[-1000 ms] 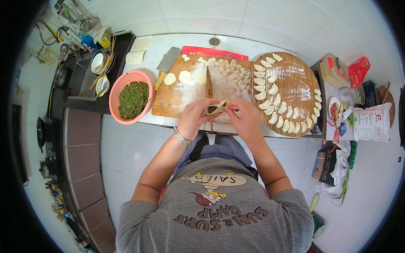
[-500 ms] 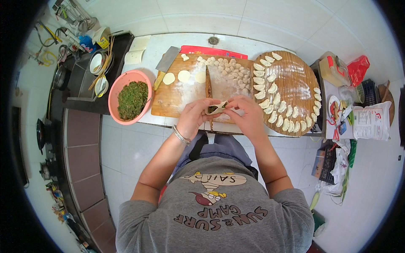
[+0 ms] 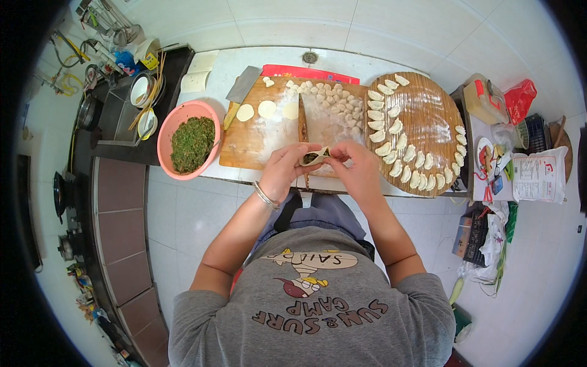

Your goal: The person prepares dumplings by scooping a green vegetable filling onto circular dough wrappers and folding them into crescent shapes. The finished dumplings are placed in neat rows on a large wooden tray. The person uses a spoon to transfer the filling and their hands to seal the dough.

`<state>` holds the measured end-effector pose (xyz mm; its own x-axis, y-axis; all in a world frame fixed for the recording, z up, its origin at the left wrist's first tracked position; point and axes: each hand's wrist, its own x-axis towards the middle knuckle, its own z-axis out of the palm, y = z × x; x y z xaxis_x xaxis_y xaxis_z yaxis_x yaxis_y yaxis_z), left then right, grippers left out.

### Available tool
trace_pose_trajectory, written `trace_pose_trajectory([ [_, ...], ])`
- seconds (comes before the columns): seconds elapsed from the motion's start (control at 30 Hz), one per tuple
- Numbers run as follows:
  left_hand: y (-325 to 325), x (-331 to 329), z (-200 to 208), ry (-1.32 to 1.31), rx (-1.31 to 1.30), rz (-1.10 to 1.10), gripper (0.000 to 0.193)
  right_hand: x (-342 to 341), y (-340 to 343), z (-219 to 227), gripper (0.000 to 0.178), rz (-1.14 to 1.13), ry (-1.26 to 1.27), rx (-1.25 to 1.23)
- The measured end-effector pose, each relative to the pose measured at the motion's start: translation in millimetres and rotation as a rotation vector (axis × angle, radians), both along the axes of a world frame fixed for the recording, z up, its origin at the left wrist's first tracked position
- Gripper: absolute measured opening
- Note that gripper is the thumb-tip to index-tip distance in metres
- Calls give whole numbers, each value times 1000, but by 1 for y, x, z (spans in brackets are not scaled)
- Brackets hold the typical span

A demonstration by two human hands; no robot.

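Dumpling [image 3: 313, 159] with filling showing, held over the cutting board's [image 3: 235, 148] near edge, long axis roughly left-right, left hand [image 3: 280, 171] gripping its left end, right hand [image 3: 356, 170] pinching its right, neither nearer.

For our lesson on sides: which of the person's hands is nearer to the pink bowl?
Left. The left hand is to the right of the pink bowl, holding the left side of a dumpling; the right hand is farther right, at the dumpling's right end.
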<state>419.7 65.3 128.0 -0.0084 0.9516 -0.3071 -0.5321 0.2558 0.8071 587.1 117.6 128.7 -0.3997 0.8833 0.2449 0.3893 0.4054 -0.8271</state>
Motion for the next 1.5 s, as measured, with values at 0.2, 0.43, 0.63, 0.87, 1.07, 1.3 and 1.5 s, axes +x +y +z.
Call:
trace_pose_trajectory([
  [0.2,-1,1,-2,8,20,-21,36,0,-3,-4,13,-11,16,114],
  [0.43,0,2,-2,8,3,-27,36,5,-2,0,10,61,36,144],
  [0.63,0,3,-4,23,14,-75,36,7,3,-6,10,68,0,203],
  [0.87,0,3,-3,30,4,-78,36,5,-1,-4,13,-6,18,145],
  [1.07,1,3,1,42,12,-82,35,5,2,-1,10,35,-14,149],
  [1.3,1,4,3,50,-9,-57,35,7,6,-6,8,93,-39,297],
  [1.5,1,2,3,20,-2,-73,36,4,5,1,11,111,33,344],
])
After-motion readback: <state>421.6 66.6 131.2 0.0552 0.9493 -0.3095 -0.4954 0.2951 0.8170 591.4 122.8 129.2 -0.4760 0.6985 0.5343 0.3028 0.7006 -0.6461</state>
